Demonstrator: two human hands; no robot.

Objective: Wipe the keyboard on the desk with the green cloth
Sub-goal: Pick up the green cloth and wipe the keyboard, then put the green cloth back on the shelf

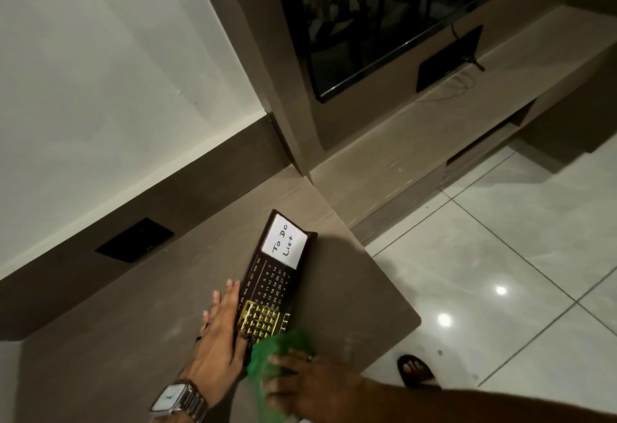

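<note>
From the head camera we look down on a smooth brown desk point(133, 339) with a rounded corner, and around it we see glossy white floor tiles point(517, 255) throwing back ceiling lights, a flat black wall socket point(135, 239) set in the dark strip under the pale wall, and up top a dark glass screen point(384, 15) above a long low shelf point(434, 115) with a thin cable lying on it. A sandalled foot point(415, 371) shows on the tiles just beyond the desk edge. On the desk lies the keyboard point(263, 320), a long dark slab with gold-lit keys at its near end, a printed calendar grid in the middle and a white card point(284, 245) reading "To Do List" at the far end. Our left hand point(218, 339), metal watch point(178, 399) on the wrist, lies flat with fingers spread along the keyboard's left edge, touching it. Our right hand point(300, 386) is bunched around the green cloth point(277, 352), a soft crumpled wad, blurred, pressed on the keyboard's near end and covering the nearest keys.
</note>
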